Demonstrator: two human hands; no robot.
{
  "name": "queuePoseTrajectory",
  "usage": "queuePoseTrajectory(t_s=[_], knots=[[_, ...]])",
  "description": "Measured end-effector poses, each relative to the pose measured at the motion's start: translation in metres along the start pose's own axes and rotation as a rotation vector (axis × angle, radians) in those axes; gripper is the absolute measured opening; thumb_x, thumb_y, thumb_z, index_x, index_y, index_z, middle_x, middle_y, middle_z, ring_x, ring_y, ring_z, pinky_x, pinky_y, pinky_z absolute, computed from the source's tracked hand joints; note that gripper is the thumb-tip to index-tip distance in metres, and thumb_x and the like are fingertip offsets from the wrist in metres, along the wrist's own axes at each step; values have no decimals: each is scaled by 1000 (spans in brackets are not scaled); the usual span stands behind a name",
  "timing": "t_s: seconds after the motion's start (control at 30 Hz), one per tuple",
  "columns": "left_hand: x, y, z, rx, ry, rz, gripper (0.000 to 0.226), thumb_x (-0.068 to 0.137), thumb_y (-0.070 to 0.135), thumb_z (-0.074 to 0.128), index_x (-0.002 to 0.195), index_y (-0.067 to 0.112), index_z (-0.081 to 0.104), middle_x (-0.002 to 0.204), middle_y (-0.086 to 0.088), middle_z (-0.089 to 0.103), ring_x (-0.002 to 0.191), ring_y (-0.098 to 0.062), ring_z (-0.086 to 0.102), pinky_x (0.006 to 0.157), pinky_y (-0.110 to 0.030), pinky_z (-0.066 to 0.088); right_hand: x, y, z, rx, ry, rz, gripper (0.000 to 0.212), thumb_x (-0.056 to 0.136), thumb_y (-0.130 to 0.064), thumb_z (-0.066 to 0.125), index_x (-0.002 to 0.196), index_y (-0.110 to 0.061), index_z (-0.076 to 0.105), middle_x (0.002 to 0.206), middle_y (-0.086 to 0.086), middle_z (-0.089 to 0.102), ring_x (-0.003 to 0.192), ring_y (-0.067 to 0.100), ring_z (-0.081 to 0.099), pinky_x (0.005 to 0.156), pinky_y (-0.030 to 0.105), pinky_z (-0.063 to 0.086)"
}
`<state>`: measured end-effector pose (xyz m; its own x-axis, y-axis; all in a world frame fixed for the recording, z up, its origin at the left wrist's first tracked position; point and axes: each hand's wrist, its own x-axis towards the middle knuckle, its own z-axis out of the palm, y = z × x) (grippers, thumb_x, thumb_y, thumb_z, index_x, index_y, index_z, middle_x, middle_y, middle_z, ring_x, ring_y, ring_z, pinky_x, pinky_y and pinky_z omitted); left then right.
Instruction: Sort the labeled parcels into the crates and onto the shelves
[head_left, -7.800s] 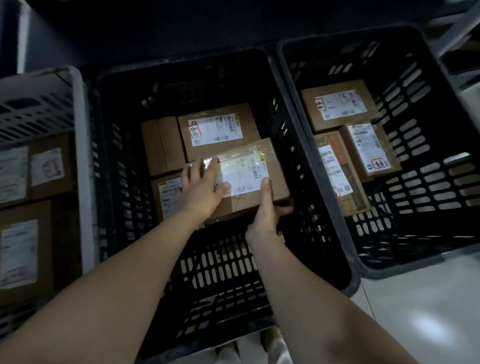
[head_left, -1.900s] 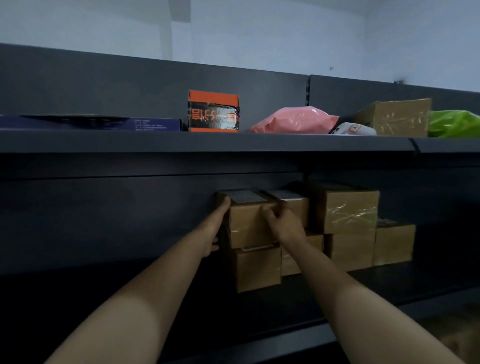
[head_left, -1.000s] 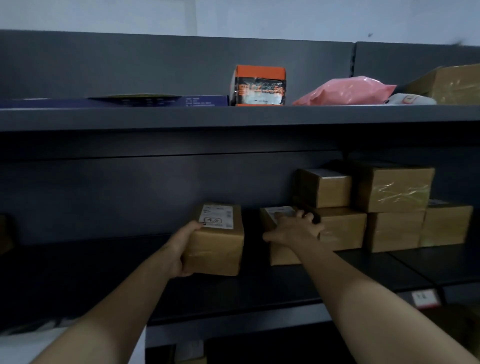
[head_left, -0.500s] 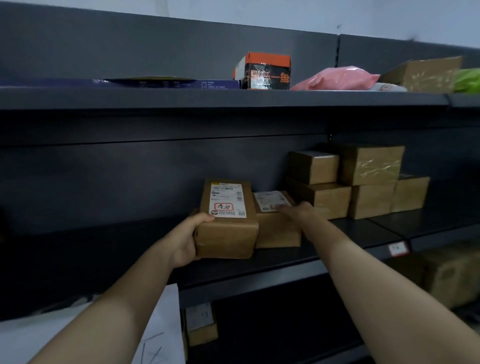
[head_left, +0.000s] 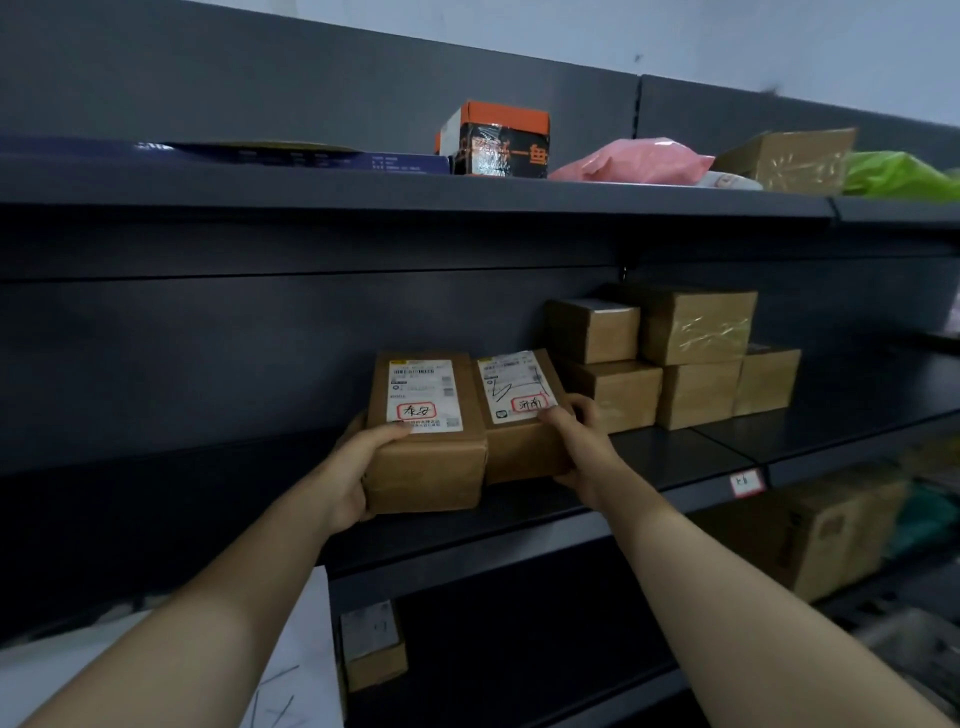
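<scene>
Middle shelf (head_left: 675, 457) first: two labeled parcels sit side by side, touching, near its front edge. The left hand (head_left: 353, 473) grips the left parcel (head_left: 426, 457) at its nine o'clock corner, thumb on the label. The right hand (head_left: 576, 441) holds the right parcel (head_left: 519, 447) at its three o'clock side, thumb on the red-stamped label. I can't tell if either parcel is lifted off the shelf. At three o'clock of them stands a stack of plain boxes (head_left: 675, 364). On the top shelf (head_left: 415, 189), at twelve o'clock, are an orange-and-black box (head_left: 498, 140), a pink bag (head_left: 634, 161), a taped carton (head_left: 789, 158) and a green bag (head_left: 893, 176). Half a second back the right hand's fingers lay flat on its parcel; now they're wrapped round its side. The left hand's hold is unchanged.
</scene>
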<state>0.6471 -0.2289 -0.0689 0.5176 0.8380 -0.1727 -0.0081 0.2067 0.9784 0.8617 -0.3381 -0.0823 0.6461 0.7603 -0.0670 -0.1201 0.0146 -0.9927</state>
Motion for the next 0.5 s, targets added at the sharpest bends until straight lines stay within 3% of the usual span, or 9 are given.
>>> queuePoseTrajectory(t_s=[0.17,0.27,0.37,0.5], knots=[[-9,-4,18,-18,3,97,39,84,34,64,116,48,46,107,2,60,94,-21,56,68,-34,46,-13,-4,-14,93,52,-126,54,89,-30,65,135,-31,36,109,-3,56,99,19,57,94,43,50],[-21,-8,44,-73,-31,161,46,85,34,63,126,47,46,108,5,61,94,-17,57,65,-33,47,-27,-9,-38,62,164,-217,67,85,-36,69,143,-27,38,128,1,56,113,23,56,100,47,47],[-39,-13,74,-109,-84,226,54,85,33,64,133,46,43,111,7,63,95,-14,60,64,-31,48,-52,-16,-69,30,294,-276,66,85,-38,68,143,-30,39,131,1,53,115,24,54,101,46,47],[-60,-22,117,-77,-184,307,57,84,31,67,134,46,43,115,8,64,103,-17,61,81,-41,54,-86,-19,-121,-46,385,-339,66,85,-39,67,144,-32,37,128,-3,51,115,20,52,100,45,47]])
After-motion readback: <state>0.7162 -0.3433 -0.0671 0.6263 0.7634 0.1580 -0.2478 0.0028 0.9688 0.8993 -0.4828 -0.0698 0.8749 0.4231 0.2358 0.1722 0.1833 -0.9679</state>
